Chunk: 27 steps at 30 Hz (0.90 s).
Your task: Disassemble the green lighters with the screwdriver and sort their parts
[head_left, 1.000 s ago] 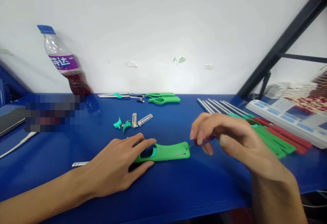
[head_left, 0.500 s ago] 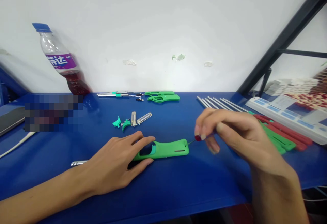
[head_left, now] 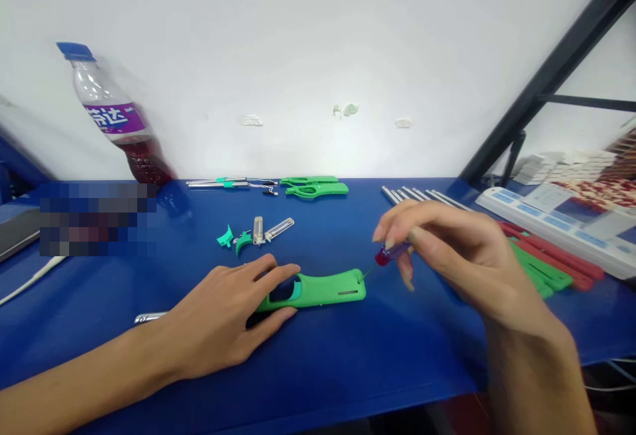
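A green lighter-shaped handle [head_left: 330,289] lies on the blue table near its middle, with a metal tube [head_left: 149,318] showing to the left. My left hand [head_left: 233,309] grips the handle's left part, thumb below and fingers above. In my right hand [head_left: 442,249] is a small screwdriver [head_left: 382,256] with a red and clear handle, held between the fingertips. Its thin shaft slants down to the hole at the handle's right end. Behind my left hand are teal triggers [head_left: 243,242] and two clear parts [head_left: 279,229].
Metal rods with teal pieces [head_left: 228,184] and green handle shells [head_left: 318,188] lie along the wall. A tilted bottle [head_left: 116,117] stands at the back left. On the right are silver rods [head_left: 417,194], red handles [head_left: 556,253] and a white tray [head_left: 546,216].
My right hand has tilted the screwdriver more upright, and more of its handle shows. My left hand and the green handle have stayed nearly in place.
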Tool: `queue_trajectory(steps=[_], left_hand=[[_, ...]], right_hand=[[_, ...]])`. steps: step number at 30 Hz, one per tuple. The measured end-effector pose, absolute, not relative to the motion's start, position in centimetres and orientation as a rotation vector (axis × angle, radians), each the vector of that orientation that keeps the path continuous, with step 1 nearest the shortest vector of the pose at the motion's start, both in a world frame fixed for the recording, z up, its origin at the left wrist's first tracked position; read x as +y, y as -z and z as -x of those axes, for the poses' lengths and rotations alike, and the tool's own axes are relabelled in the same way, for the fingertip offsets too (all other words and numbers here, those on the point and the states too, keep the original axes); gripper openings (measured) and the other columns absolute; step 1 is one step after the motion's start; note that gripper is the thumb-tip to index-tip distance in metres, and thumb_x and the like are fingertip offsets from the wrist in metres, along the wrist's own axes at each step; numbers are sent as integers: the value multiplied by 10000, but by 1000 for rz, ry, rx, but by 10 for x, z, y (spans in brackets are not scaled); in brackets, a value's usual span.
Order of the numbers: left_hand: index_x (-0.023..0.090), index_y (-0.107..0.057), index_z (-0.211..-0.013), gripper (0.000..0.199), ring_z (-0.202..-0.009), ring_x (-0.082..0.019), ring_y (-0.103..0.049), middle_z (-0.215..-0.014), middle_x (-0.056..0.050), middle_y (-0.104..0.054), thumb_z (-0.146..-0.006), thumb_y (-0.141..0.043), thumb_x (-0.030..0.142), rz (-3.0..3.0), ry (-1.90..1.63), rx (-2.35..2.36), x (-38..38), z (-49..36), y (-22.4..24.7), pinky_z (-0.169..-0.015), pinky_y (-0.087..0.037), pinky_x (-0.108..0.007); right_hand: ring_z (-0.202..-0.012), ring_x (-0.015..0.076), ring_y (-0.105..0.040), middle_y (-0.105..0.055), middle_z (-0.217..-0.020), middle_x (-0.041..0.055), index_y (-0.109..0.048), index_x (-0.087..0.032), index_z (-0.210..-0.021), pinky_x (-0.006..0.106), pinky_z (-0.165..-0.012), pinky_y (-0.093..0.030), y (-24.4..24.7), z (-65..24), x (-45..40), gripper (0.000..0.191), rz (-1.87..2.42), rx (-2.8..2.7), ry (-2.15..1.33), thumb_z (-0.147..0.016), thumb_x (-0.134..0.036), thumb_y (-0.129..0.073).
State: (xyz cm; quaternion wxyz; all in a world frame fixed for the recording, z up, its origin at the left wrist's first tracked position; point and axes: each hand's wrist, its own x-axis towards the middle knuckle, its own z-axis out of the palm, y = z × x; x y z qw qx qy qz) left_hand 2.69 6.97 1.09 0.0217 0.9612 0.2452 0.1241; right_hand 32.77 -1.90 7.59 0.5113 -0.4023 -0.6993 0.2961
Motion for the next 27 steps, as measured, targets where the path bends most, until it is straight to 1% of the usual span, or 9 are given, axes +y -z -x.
queue_trajectory(steps=[4, 10, 13, 16, 18, 20, 22, 24, 27], left_hand=[[308, -485, -1495, 405, -845, -204, -736, -1222, -31, -695, -1114, -458, 443, -2980, -387, 760, 70, -27, -10, -702, -511, -341], [304, -491, -1494, 412, -831, -206, -737, -1205, -32, -695, -1117, -443, 465, -2991, -362, 759, 69, -26, -12, -687, -517, -345], [293, -499, -1492, 415, -835, -205, -738, -1201, -42, -698, -1119, -438, 465, -2994, -364, 754, 70, -26, -13, -689, -517, -339], [291, -498, -1496, 417, -832, -203, -736, -1202, -43, -698, -1120, -441, 461, -2996, -372, 750, 71, -27, -13, -688, -517, -341], [296, -494, -1499, 415, -839, -202, -738, -1208, -37, -695, -1120, -445, 457, -2993, -371, 751, 71, -27, -12, -690, -519, -344], [302, -489, -1502, 414, -838, -201, -738, -1211, -31, -692, -1119, -449, 456, -2992, -370, 753, 71, -27, -12, -688, -520, -345], [303, -488, -1502, 413, -828, -198, -737, -1213, -28, -692, -1119, -454, 456, -2995, -371, 751, 70, -26, -12, -684, -521, -345], [303, -487, -1504, 414, -830, -198, -738, -1216, -29, -692, -1120, -454, 454, -2997, -373, 750, 70, -26, -11, -685, -522, -345], [302, -479, -1514, 422, -841, -202, -741, -1224, -32, -691, -1122, -450, 454, -2996, -370, 750, 69, -25, -11, -692, -526, -349]], right_hand=[[-686, 93, -642, -679, -971, 0, -792, -284, -926, 201, -532, -545, -76, -327, -18, 42, 931, -1655, -706, -962, -303, -779], [-638, 66, -630, -753, -975, -24, -807, -360, -1062, 178, -566, -556, -74, -328, -18, 147, 1031, -1646, -640, -1050, -313, -669], [-725, 94, -663, -753, -1046, -5, -806, -346, -1043, 190, -562, -554, -75, -327, -18, 132, 1013, -1663, -633, -1044, -345, -673], [-811, 126, -678, -729, -989, 5, -820, -330, -966, 190, -520, -515, -75, -328, -18, 61, 963, -1691, -601, -980, -342, -761], [-740, 113, -655, -728, -948, -6, -826, -346, -976, 193, -492, -490, -75, -328, -18, 61, 972, -1686, -607, -974, -325, -768], [-621, 80, -607, -750, -963, -22, -823, -367, -1024, 196, -486, -489, -75, -328, -19, 110, 994, -1675, -653, -1010, -321, -724], [-570, 59, -580, -764, -985, -24, -817, -363, -1041, 194, -499, -497, -76, -328, -20, 155, 995, -1673, -699, -1048, -323, -667], [-616, 68, -608, -761, -1036, -4, -814, -335, -1032, 200, -518, -507, -77, -327, -20, 152, 969, -1695, -722, -1049, -347, -663], [-782, 125, -665, -746, -1043, 20, -810, -305, -958, 223, -578, -532, -77, -327, -20, 75, 923, -1735, -681, -971, -367, -769]])
